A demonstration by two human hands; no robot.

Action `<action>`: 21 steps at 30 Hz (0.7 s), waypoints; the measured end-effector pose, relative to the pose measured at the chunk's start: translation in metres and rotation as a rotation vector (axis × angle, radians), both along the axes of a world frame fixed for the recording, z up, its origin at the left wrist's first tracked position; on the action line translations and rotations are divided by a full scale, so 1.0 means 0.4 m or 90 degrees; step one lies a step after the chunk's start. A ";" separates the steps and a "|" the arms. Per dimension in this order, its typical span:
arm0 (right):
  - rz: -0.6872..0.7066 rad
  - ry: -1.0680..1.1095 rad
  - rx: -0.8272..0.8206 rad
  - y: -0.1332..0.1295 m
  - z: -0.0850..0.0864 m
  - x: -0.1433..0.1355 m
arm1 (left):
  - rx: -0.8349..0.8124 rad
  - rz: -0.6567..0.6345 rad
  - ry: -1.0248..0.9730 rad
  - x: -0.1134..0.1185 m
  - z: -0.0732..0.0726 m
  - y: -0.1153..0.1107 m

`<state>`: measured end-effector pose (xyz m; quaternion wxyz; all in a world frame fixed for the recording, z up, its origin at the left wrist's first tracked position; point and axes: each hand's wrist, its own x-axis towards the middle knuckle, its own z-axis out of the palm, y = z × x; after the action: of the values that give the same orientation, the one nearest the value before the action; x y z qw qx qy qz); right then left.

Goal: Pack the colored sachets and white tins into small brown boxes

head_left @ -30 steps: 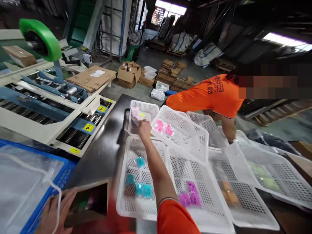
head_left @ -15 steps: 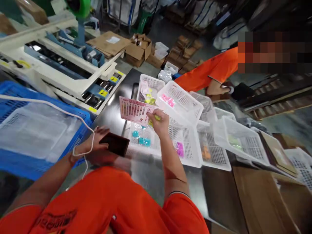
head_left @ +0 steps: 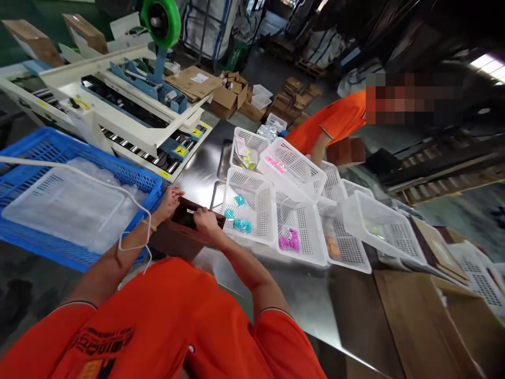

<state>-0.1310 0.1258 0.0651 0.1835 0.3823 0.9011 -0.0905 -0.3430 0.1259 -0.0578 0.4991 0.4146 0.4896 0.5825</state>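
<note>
A small brown cardboard box [head_left: 182, 227] stands at the table's near left edge, its top open and its inside dark. My left hand [head_left: 170, 202] grips the box at its left rim, fingers bent near the back corner. My right hand [head_left: 205, 221] reaches over the opening with fingers curled downward; what they hold, if anything, is hidden. A small pale patch shows inside, left of those fingers. Just right of the box, a white basket [head_left: 258, 187] holds several turquoise packets [head_left: 241, 225]. Behind it, another basket contains yellow packets [head_left: 248, 159] and pink printed cards [head_left: 240, 146].
More white baskets hold magenta packets [head_left: 290, 240], pink packets [head_left: 275, 164] and orange packets [head_left: 333, 246]. A blue crate [head_left: 152, 181] sits at left, below a roller machine [head_left: 130, 123]. A co-worker in an orange shirt [head_left: 331, 118] stands across the table. Large cardboard [head_left: 418, 321] lies at right.
My right hand has moved left and down from above the baskets to the box. The pink printed card and yellow packet it held no longer show. My left hand stays at the box.
</note>
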 end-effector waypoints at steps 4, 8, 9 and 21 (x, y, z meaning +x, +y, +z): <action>0.000 -0.004 0.009 0.020 -0.033 0.005 | -0.010 -0.006 -0.028 -0.004 -0.003 -0.007; -0.025 0.124 0.066 0.022 -0.013 0.024 | -0.045 0.033 0.015 -0.001 -0.011 -0.014; -0.011 0.156 0.051 0.022 -0.012 0.022 | -0.058 0.046 0.036 -0.002 -0.013 -0.015; -0.233 0.209 0.049 0.004 -0.054 0.160 | -0.099 0.028 0.166 -0.030 -0.037 -0.012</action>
<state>-0.0672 0.1274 0.0433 0.0004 0.5257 0.8375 -0.1490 -0.3550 0.1209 -0.0725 0.4491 0.4362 0.6027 0.4948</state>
